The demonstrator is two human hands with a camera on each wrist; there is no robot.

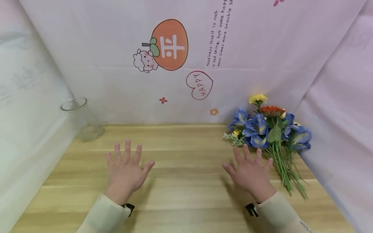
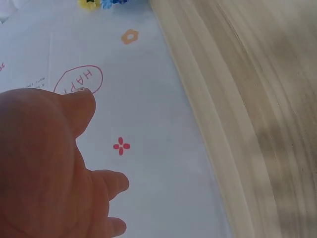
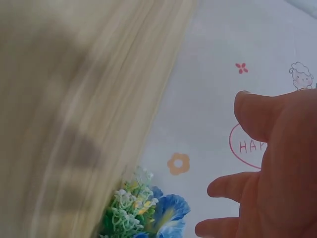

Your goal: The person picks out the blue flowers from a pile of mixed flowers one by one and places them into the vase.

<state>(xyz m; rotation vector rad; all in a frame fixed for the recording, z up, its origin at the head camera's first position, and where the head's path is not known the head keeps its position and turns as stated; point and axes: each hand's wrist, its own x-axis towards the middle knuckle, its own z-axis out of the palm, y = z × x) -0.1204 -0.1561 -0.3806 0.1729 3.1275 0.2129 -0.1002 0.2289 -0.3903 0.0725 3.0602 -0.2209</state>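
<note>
In the head view my left hand (image 1: 125, 174) hovers over the wooden table with its fingers spread and nothing held. My right hand (image 1: 252, 174) is held the same way on the other side, fingers straight and apart. Beyond the left fingertips, at the back left corner, stands a clear glass vase (image 1: 87, 121). A bunch of artificial flowers (image 1: 257, 127), blue, yellow and orange-red, lies at the back right, its green stems (image 1: 284, 168) pointing toward the front beside the right hand. In the right wrist view, blue petals (image 3: 171, 213) and small white blossoms (image 3: 126, 208) show below the right fingers.
White cloth (image 1: 116, 94) printed with an orange fruit, a sheep and a heart hangs behind the wood-grain table (image 1: 180, 194). More pale cloth closes off the left side (image 1: 26, 113) and the right side (image 1: 344, 129). A dark strap (image 1: 252, 210) shows at each wrist.
</note>
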